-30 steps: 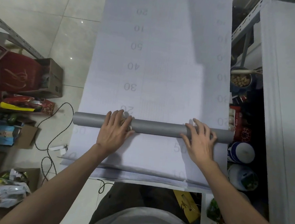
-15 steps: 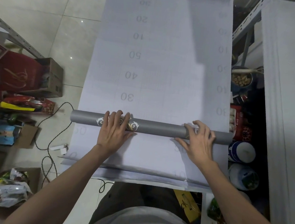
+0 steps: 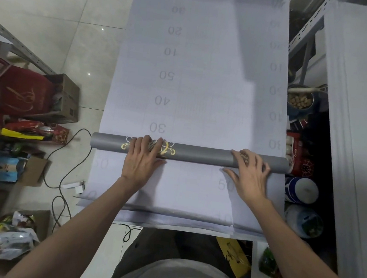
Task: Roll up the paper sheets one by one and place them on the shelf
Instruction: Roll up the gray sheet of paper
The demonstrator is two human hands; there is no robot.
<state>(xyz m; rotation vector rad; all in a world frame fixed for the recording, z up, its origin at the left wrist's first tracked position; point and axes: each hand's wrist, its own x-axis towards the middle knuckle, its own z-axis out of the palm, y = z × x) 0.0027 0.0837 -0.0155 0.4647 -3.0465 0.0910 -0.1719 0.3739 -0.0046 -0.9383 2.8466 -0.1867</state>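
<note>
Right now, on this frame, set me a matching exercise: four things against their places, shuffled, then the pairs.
1. grey rolled paper tube with gold ornament
2. brown cardboard box
3. blue-and-white round plastic tub
4. black cable

A. looped beside the white paper sheet's left edge
B. right of the sheet
C. under the left hand and right hand
D. against the red fabric bag

Pairs: 1-C, 2-D, 3-B, 4-A

Storeroom, metal shelving (image 3: 303, 36), cardboard box (image 3: 67, 97), snack packets (image 3: 11, 241) on floor
</note>
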